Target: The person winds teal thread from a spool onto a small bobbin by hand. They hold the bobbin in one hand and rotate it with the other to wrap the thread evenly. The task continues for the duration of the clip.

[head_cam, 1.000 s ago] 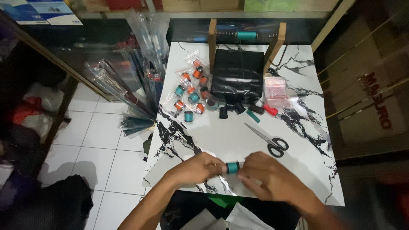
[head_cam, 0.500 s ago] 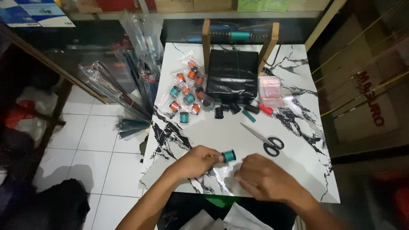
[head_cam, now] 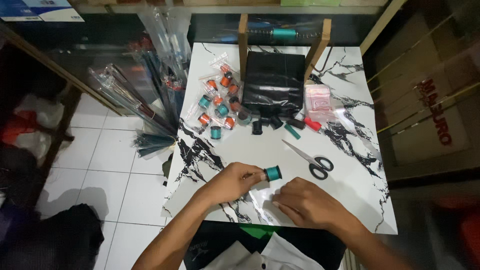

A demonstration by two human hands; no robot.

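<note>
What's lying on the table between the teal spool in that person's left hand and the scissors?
Nothing: in the head view, only bare marbled table separates the teal spool, held in the left hand, from the scissors.

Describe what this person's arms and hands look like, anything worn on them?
Both forearms are bare, with no sleeves showing in the head view. The left hand and the right hand wear no gloves, and no watch, ring or bracelet can be made out. Below the arms, dark clothing with a green patch and something white shows at the bottom edge.
</note>
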